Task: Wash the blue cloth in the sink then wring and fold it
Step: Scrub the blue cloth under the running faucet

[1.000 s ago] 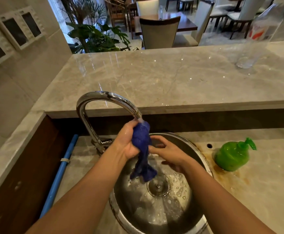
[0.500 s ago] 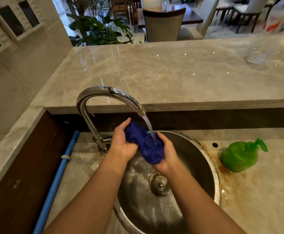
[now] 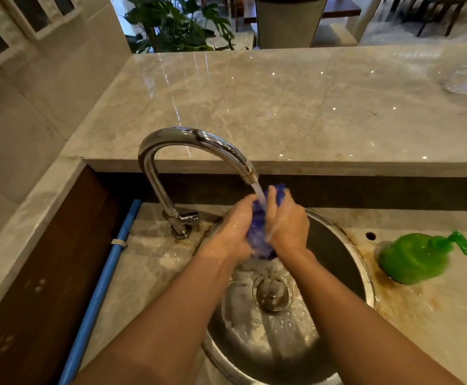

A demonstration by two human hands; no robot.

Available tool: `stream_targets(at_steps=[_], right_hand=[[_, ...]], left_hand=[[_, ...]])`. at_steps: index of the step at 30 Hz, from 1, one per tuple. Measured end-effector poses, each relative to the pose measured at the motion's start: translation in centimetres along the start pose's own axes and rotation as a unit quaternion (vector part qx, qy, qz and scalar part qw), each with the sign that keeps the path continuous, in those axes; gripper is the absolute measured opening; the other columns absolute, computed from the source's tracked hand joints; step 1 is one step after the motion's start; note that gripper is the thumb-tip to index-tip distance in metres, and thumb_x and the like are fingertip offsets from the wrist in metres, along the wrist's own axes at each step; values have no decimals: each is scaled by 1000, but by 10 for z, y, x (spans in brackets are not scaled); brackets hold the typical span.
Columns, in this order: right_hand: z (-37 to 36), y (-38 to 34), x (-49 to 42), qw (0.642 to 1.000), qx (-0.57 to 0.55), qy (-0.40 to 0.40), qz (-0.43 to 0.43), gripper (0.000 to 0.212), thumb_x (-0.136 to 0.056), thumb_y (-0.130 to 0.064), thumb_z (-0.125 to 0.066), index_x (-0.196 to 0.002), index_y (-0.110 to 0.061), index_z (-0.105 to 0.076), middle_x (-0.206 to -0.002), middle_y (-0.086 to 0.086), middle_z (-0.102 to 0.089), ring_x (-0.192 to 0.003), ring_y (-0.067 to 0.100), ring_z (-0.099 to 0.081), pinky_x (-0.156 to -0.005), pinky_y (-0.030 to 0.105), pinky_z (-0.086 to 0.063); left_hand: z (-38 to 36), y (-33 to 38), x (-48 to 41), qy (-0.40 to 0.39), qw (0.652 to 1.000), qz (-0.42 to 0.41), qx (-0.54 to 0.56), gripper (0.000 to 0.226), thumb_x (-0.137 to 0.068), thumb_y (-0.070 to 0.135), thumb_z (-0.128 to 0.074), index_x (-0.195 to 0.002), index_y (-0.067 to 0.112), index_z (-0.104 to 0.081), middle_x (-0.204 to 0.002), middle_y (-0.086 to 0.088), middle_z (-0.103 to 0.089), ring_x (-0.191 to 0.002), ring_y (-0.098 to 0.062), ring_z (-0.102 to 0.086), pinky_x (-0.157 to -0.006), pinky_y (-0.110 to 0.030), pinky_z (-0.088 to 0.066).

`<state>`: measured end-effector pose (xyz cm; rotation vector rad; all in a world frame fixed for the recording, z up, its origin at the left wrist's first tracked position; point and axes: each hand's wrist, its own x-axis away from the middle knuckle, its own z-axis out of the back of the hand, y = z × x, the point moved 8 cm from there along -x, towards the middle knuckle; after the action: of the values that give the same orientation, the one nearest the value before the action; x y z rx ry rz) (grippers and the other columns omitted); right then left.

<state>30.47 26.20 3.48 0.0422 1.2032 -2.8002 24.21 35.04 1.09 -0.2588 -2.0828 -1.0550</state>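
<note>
The blue cloth [image 3: 260,232] is bunched up between my two hands, over the round steel sink [image 3: 335,245]. My left hand [image 3: 233,232] grips its left side and my right hand [image 3: 288,226] grips its right side. A corner of the cloth sticks up above my right fingers. Water runs from the curved chrome tap [image 3: 188,140] onto the cloth's top. Most of the cloth is hidden by my hands.
A green soap dispenser [image 3: 415,257] lies on the stained counter right of the sink. The sink drain [image 3: 272,293] sits below my hands among suds. A blue pipe [image 3: 101,284] runs along the left. A raised marble ledge [image 3: 282,107] stands behind the tap, with a clear glass [image 3: 465,79] at its far right.
The cloth first hung long from my left hand. Both hands then gathered it into a bunch and now press closer together around it under the running water.
</note>
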Motion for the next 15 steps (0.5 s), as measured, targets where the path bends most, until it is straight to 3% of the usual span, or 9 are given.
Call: stream_targets(at_steps=[2,3,6,7,8,11,13,15], right_hand=[[-10,30,-4,986,-118,-56,-102,38,-102,-51,-38,-101,-18,-59,-94,7,-69,-81,21,-67,-81,41,-55],[-19,39,1,957,-216,-104,-163,33,-101,-48,-46,-105,-18,-59,-103,9,-70,-87,21,-68,-85,41,-55],[-35,34,34,799,-448,-230,-329,27,-95,-38,-62,-112,-17,-66,-107,13,-76,-98,27,-72,-89,41,-57],[-34,27,40,763,-491,-242,-344,29,-94,-36,-65,-114,-16,-68,-106,13,-77,-99,27,-72,-87,40,-58],[-31,22,40,753,-511,-239,-339,29,-93,-34,-65,-115,-16,-68,-107,12,-76,-101,27,-72,-86,40,-58],[-13,-4,32,770,-549,-179,-269,20,-96,-30,-60,-100,-15,-73,-97,8,-76,-92,20,-72,-83,34,-57],[2,-26,23,855,-480,-119,-153,27,-97,-30,-57,-77,-16,-70,-74,3,-70,-73,17,-66,-73,33,-53],[12,-44,17,957,-281,-65,7,38,-95,-40,-53,-62,-21,-62,-59,-2,-62,-61,17,-60,-66,39,-52]], left_hand=[[-6,8,11,-15,1000,4,-1,26,-87,27,-70,-109,13,-70,-105,-15,-75,-96,-32,-71,-88,-51,-55],[-3,13,11,-3,1000,-7,8,26,-86,17,-71,-112,12,-68,-108,-16,-73,-99,-32,-71,-88,-51,-56],[2,20,0,14,996,-34,83,32,-85,14,-69,-116,8,-65,-105,-17,-68,-98,-30,-68,-91,-47,-55],[4,18,-1,17,994,-28,102,35,-85,19,-69,-117,7,-63,-104,-17,-68,-95,-30,-68,-88,-46,-56],[6,16,0,30,993,-20,112,38,-85,23,-68,-119,7,-63,-107,-18,-69,-95,-31,-68,-86,-47,-55],[1,4,6,18,999,-13,42,44,-97,34,-52,-134,11,-58,-122,-16,-66,-87,-24,-65,-83,-45,-53],[-9,-3,11,7,999,-30,-20,42,-105,32,-32,-136,11,-51,-102,-4,-62,-73,-11,-52,-99,-45,-45],[-14,-11,14,3,999,-22,-32,33,-107,29,-23,-106,23,-55,-86,5,-48,-70,-6,-46,-97,-42,-46]])
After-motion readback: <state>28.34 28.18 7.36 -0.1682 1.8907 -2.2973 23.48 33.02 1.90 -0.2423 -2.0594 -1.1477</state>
